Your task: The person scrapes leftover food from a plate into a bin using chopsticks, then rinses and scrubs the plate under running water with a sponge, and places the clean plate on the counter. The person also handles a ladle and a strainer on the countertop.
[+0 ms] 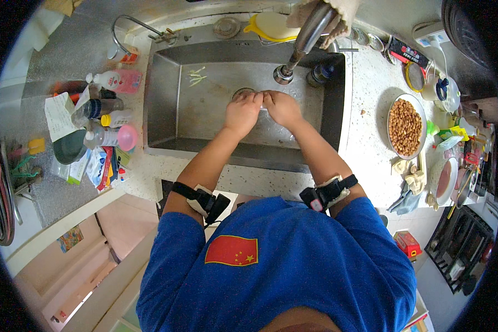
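Note:
Over the middle of the metal sink (205, 145), my left hand (243, 113) and my right hand (282, 109) meet, fingers curled and pressed together. A small pale, clear-looking bit shows between them, but my fingers hide what they hold. Just beyond my left fingers is a round rimmed thing (243, 92); I cannot tell whether it is a jar or the drain. The faucet head (283, 74) hangs close beyond my right hand, with no water stream visible. Several thin pale green strips (196, 76) lie on the sink floor at the far left.
A dark jar (319, 75) stands in the sink's far right corner. A bowl of brown nuts (405, 127) sits on the right counter. Bottles, including a pink one (122, 81), crowd the left counter. A cloth (337, 19) drapes by the faucet; a yellow-rimmed strainer (274, 26) lies behind.

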`<state>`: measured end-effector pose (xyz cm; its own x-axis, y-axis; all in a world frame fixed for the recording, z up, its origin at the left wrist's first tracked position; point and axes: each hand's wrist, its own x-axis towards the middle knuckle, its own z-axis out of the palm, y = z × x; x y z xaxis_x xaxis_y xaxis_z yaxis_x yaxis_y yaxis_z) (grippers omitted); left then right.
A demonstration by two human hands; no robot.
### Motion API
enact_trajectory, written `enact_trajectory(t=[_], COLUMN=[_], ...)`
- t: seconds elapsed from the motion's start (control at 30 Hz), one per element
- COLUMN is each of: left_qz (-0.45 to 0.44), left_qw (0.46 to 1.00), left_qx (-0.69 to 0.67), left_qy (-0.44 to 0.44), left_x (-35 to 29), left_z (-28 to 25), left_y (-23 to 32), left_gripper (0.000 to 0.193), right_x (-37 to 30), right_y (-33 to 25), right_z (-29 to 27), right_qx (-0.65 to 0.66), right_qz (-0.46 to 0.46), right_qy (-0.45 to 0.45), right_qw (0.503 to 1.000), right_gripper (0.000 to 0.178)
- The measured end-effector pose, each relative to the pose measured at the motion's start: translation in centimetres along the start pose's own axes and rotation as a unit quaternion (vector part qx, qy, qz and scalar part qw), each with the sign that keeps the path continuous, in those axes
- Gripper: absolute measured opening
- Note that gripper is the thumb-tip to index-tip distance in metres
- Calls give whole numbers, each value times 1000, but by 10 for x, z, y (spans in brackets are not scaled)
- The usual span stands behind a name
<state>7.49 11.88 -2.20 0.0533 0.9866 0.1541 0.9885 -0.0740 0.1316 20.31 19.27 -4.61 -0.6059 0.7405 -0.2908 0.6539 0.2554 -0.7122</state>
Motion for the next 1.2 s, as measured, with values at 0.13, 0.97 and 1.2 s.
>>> enact_trajectory(t=[0.13,0.97,1.2], left_qz=[-43,-580,-476], left_qw=[997,328,316], left_qx=[-47,-744,-815], left_qy=[47,52,98], left_x=[-5,10,39], left_z=[-8,90,89], left_y=[-15,48,17], left_gripper=[27,34,36], right_x=[21,1,17], right_y=[5,56,0], right_z=[-15,58,47], right_qx=[155,639,326], right_qz=[-40,236,102], right_qy=[-106,225,225], right_qw=[981,697,912], right_gripper=[38,29,57])
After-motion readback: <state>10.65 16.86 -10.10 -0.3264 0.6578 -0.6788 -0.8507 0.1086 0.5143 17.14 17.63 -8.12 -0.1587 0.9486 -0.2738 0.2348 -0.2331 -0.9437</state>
